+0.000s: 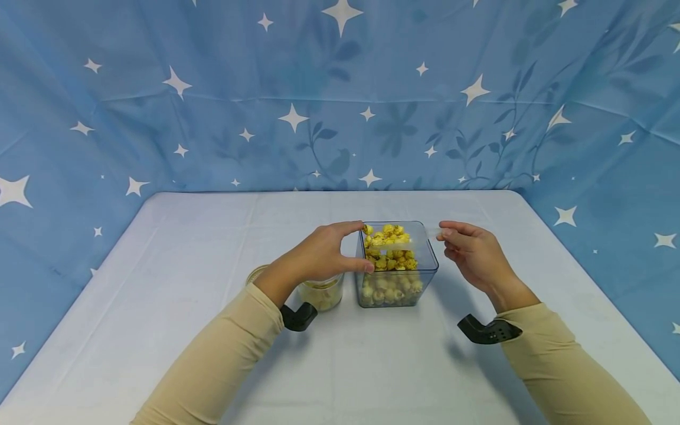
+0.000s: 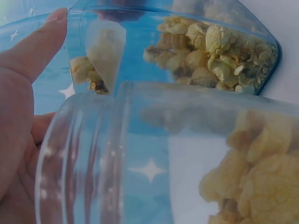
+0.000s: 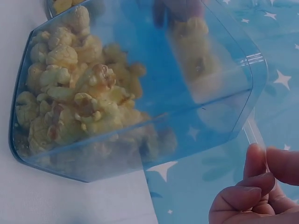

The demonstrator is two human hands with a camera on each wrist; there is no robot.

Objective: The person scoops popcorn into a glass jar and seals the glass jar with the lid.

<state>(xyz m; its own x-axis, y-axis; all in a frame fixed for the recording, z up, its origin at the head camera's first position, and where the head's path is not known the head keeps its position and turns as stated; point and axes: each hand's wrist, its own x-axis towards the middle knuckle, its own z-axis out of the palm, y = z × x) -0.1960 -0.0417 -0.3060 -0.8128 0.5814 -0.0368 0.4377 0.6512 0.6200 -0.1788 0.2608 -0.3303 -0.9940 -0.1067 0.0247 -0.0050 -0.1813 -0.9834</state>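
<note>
A clear, blue-tinted plastic box (image 1: 390,289) stands on the table with yellow popcorn (image 1: 390,262) inside. My left hand (image 1: 321,251) holds the box by its left side, thumb at the near rim and fingertips at the far corner. At the box's right side, my right hand (image 1: 473,251) pinches the thin handle of a translucent scoop (image 3: 254,133) between thumb and fingers. The scoop's bowl lies inside the box, with popcorn showing in it through the wall in the right wrist view.
A clear glass jar (image 1: 321,294) with popcorn stands left of the box, partly under my left wrist. Another round jar (image 1: 256,273) is mostly hidden behind the left forearm. A white cloth covers the table (image 1: 372,366), and a blue star-patterned curtain (image 1: 340,141) hangs behind.
</note>
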